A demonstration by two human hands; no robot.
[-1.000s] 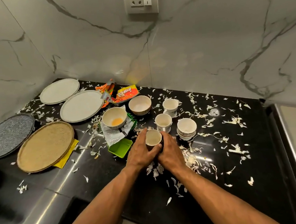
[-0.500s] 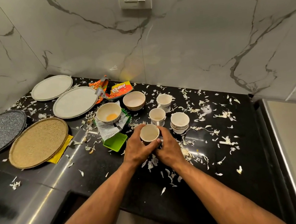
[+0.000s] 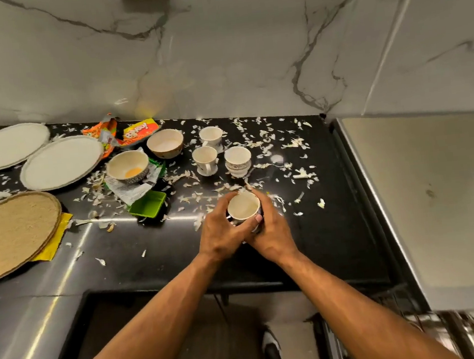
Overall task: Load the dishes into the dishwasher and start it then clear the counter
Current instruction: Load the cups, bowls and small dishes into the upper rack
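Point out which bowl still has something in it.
The bowl sitting on the crumpled wrapper, nearer the plates: it has an orange-yellow patch inside. The other bowl looks empty.

cup (image 3: pixel 243 206) in both hands, littered black counter (image 3: pixel 316 229)

Only 1 piece of print is showing: white lettering on the yellow and orange snack wrapper (image 3: pixel 140 130) lying at the back of the black counter (image 3: pixel 321 229). It is appearing upside down and blurred, so no word is reading with certainty.
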